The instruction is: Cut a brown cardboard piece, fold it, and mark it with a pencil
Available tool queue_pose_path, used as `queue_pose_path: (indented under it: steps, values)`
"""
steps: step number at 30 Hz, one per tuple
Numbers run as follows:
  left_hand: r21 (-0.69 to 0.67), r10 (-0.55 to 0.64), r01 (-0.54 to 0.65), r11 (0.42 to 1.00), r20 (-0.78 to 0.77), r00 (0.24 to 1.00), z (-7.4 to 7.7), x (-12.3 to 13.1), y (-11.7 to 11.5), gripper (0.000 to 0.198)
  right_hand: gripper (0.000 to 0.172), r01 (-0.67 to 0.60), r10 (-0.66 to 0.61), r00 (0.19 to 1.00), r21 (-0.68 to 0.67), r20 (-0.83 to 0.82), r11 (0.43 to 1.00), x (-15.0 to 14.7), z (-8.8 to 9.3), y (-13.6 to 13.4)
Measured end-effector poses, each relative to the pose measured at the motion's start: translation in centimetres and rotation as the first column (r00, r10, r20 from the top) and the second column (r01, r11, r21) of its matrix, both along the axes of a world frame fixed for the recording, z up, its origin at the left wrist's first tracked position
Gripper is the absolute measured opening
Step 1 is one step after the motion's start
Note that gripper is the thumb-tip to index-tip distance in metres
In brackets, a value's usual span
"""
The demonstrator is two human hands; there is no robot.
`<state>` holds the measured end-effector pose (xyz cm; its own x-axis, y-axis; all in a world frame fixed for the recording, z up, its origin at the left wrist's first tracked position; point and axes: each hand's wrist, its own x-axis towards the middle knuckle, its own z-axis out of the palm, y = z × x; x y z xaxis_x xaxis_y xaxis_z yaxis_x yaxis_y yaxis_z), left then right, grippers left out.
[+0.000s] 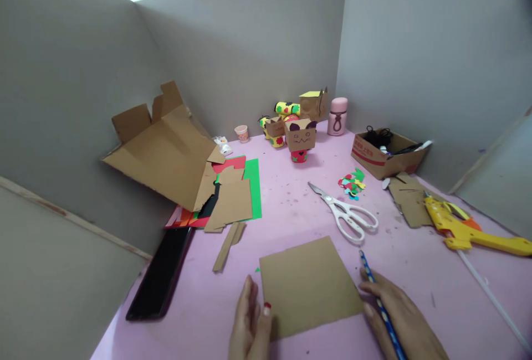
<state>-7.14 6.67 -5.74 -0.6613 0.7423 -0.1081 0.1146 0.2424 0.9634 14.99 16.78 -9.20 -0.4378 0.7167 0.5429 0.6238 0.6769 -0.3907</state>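
A square piece of brown cardboard (310,285) lies flat on the pink table in front of me. My left hand (251,321) rests at its left edge, fingers stretched out and the thumb by the cardboard's border; it grips nothing. At the right edge, my right hand (394,307) holds a blue patterned pencil (383,311), its tip pointing away from me, while the fingertips are close to the cardboard's side. Just beyond the pencil lie white-handled scissors (347,216), blades pointing to the far left.
Leaning at left is a large cardboard box piece (166,155), near coloured sheets (254,188), cardboard scraps (230,202) and a black phone (160,274). Cardboard animal figures (300,135) and a pink flask (337,116) stand behind. Right are a small box (380,160) and a yellow glue gun (457,230).
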Motion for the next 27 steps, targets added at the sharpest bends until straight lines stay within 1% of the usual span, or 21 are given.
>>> queue_pose_path:
  steps: [2, 3, 4, 5, 6, 7, 9, 10, 11, 13, 15, 16, 17, 19, 21, 24, 27]
  values:
    - [0.01, 0.027, -0.031, 0.999, 0.252, 0.967, -0.1, -0.6, 0.4, 0.065, 0.018, -0.01, 0.008, 0.999, 0.051, 0.043, 0.999, -0.6, -0.3, 0.5]
    - [0.017, 0.049, -0.058, 0.998, 0.348, 0.936, 0.1, -1.0, 0.7, 0.068, 0.017, -0.021, 0.019, 0.999, 0.042, 0.045, 0.999, -0.8, -0.5, 0.5]
    - [0.022, 0.061, -0.078, 0.997, 0.433, 0.899, 0.5, -1.3, 1.0, 0.072, 0.016, -0.018, 0.018, 1.0, 0.01, 0.017, 1.0, -1.0, -0.5, 0.3]
    - [0.026, 0.058, -0.083, 0.996, 0.507, 0.86, 0.9, -1.5, 1.3, 0.075, 0.015, -0.012, 0.01, 1.0, -0.067, -0.027, 0.998, -1.1, -0.5, 0.1]
    - [0.029, 0.041, -0.071, 0.997, 0.572, 0.819, 1.4, -1.4, 1.5, 0.077, 0.014, -0.018, 0.003, 0.997, -0.176, -0.083, 0.984, -1.1, -0.4, -0.2]
    - [0.034, 0.012, -0.043, 0.999, 0.63, 0.777, 2.0, -1.1, 1.6, 0.075, 0.013, -0.028, -0.016, 0.99, -0.301, -0.144, 0.953, -1.0, -0.1, -0.6]
    - [0.049, -0.051, 0.022, 0.999, 0.714, 0.699, 3.0, -0.1, 1.5, 0.066, 0.009, -0.086, -0.088, 0.947, -0.505, -0.31, 0.859, -0.7, 0.8, -1.4]
    - [0.064, -0.075, 0.042, 0.997, 0.74, 0.669, 3.6, 0.6, 1.3, 0.063, 0.011, -0.127, -0.146, 0.901, -0.57, -0.409, 0.812, -0.4, 1.5, -1.8]
    - [0.083, -0.096, 0.051, 0.995, 0.756, 0.647, 4.2, 1.2, 1.0, 0.062, 0.015, -0.175, -0.215, 0.836, -0.617, -0.504, 0.767, -0.2, 2.2, -2.2]
    - [0.135, -0.143, 0.061, 0.989, 0.77, 0.622, 5.5, 2.4, 0.3, 0.066, 0.022, -0.311, -0.347, 0.683, -0.686, -0.643, 0.658, 0.3, 4.0, -2.9]
    - [0.166, -0.164, 0.054, 0.985, 0.767, 0.62, 6.7, 3.2, -0.5, 0.07, 0.028, -0.471, -0.418, 0.57, -0.698, -0.707, 0.539, 0.9, 5.6, -3.7]
    - [0.166, -0.158, 0.046, 0.985, 0.762, 0.628, 7.2, 3.6, -1.0, 0.071, 0.031, -0.538, -0.432, 0.525, -0.68, -0.733, 0.498, 1.2, 6.2, -4.2]
    - [0.157, -0.145, 0.038, 0.987, 0.756, 0.638, 7.6, 3.9, -1.5, 0.07, 0.033, -0.592, -0.437, 0.483, -0.651, -0.759, 0.475, 1.5, 6.7, -4.7]
    - [0.132, -0.118, 0.028, 0.991, 0.749, 0.652, 8.3, 4.6, -2.8, 0.063, 0.035, -0.654, -0.439, 0.41, -0.594, -0.799, 0.469, 2.2, 7.2, -5.9]
    - [0.131, -0.122, 0.033, 0.991, 0.764, 0.634, 8.7, 5.5, -4.2, 0.058, 0.035, -0.676, -0.436, 0.366, -0.557, -0.822, 0.482, 3.1, 7.5, -7.4]
    - [0.172, -0.175, 0.062, 0.983, 0.789, 0.589, 9.4, 6.9, -6.6, 0.053, 0.033, -0.675, -0.406, 0.328, -0.512, -0.853, 0.531, 4.4, 7.9, -10.0]
    - [0.201, -0.216, 0.092, 0.975, 0.771, 0.599, 10.6, 8.3, -8.8, 0.045, 0.03, -0.681, -0.35, 0.316, -0.468, -0.882, 0.564, 5.8, 8.9, -12.5]
